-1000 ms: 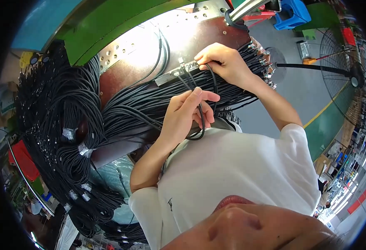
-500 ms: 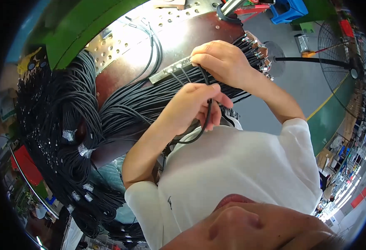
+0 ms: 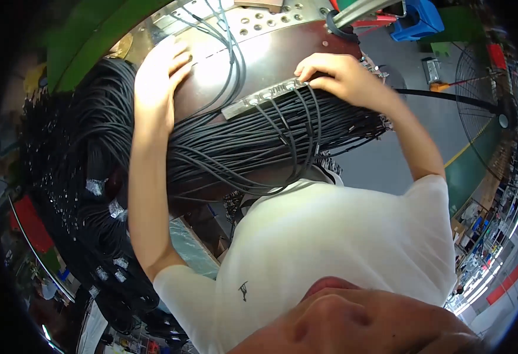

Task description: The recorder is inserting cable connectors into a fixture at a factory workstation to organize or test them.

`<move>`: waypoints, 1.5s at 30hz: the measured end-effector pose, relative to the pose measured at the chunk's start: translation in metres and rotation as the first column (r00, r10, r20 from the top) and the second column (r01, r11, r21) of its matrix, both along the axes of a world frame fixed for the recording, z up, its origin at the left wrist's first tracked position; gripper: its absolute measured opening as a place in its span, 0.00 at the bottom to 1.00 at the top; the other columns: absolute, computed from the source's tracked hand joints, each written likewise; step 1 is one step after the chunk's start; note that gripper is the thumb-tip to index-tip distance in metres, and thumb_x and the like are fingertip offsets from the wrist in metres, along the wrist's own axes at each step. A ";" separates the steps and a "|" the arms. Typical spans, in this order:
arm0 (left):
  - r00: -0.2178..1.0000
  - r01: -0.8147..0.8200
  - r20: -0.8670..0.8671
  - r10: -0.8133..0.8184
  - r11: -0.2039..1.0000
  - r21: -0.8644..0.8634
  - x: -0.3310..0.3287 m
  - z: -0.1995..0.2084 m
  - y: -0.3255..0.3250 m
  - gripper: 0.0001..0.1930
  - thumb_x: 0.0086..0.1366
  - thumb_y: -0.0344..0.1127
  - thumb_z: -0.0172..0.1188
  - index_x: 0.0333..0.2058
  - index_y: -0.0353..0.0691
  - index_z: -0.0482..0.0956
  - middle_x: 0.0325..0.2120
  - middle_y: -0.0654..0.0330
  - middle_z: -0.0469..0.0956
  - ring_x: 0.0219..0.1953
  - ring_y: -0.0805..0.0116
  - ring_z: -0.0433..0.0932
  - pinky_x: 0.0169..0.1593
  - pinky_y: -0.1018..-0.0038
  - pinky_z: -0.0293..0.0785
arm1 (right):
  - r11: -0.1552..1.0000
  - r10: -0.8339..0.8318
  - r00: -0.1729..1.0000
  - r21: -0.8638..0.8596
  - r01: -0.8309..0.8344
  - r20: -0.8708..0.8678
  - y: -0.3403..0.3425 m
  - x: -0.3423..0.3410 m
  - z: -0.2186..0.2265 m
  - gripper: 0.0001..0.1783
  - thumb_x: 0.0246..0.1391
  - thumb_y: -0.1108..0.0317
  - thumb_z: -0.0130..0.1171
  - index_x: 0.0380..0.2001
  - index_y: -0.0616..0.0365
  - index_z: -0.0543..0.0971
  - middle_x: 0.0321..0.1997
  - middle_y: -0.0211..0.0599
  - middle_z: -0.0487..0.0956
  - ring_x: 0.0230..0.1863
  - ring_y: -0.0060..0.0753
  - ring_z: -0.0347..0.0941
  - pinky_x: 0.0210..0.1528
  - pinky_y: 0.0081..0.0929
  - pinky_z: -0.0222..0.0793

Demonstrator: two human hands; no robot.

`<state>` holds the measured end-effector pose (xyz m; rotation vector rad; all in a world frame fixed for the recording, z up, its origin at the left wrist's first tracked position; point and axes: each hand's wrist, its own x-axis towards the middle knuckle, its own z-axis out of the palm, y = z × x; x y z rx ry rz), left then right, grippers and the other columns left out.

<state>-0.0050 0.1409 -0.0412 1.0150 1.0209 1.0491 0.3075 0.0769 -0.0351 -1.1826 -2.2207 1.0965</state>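
Note:
A pale metal strip fixture (image 3: 235, 110) lies at a slant on the brown table, with several black cables seated along its near edge. At its right end, my right hand (image 3: 338, 75) pinches the end of a black cable (image 3: 318, 115), which loops down toward my body. My left hand (image 3: 157, 74) reaches over the far left of the table, fingers apart and washed out by glare; nothing shows in it. Beyond the strip, loose thin cables (image 3: 230, 53) run across the table between my hands. A thick bundle of black cables (image 3: 212, 141) lies just below the strip.
More cable coils (image 3: 102, 100) hang over the table's left side, some tied with silvery wraps (image 3: 117, 209). A perforated metal plate (image 3: 265, 22) lies at the far edge. A metal post (image 3: 365, 10) rises at the far right, near a blue stool (image 3: 418, 20) and a floor fan (image 3: 501, 118).
My left hand has let go of the black cable near my chest and moved to the far left. My right hand stays at the strip's right end, where the cable now hangs in a loop.

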 end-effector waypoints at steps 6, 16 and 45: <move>0.664 0.342 0.739 -0.116 0.926 -0.161 0.057 -0.042 0.053 0.16 0.70 0.40 0.42 0.47 0.32 0.67 0.47 0.49 0.73 0.46 0.56 0.73 0.50 0.62 0.71 | 0.977 -0.117 0.938 0.129 0.167 -0.325 0.097 -0.057 0.033 0.15 0.51 0.60 0.57 0.38 0.60 0.78 0.39 0.43 0.78 0.38 0.37 0.74 0.42 0.30 0.69; 0.796 0.311 0.601 -0.070 0.899 -0.307 0.041 0.007 0.017 0.12 0.67 0.37 0.47 0.40 0.32 0.71 0.25 0.61 0.69 0.26 0.68 0.70 0.32 0.69 0.71 | 0.946 -0.112 0.974 0.280 0.166 -0.199 0.150 -0.083 0.010 0.14 0.52 0.61 0.55 0.35 0.60 0.79 0.36 0.40 0.79 0.38 0.36 0.75 0.42 0.29 0.70; 0.899 0.436 0.219 -0.379 0.815 -0.382 0.071 0.009 -0.123 0.24 0.70 0.47 0.44 0.50 0.29 0.68 0.39 0.48 0.77 0.41 0.64 0.78 0.45 0.73 0.74 | 0.828 -0.106 0.992 0.547 0.125 -0.066 0.010 -0.075 0.006 0.13 0.47 0.69 0.60 0.39 0.54 0.79 0.34 0.36 0.78 0.37 0.38 0.74 0.40 0.31 0.71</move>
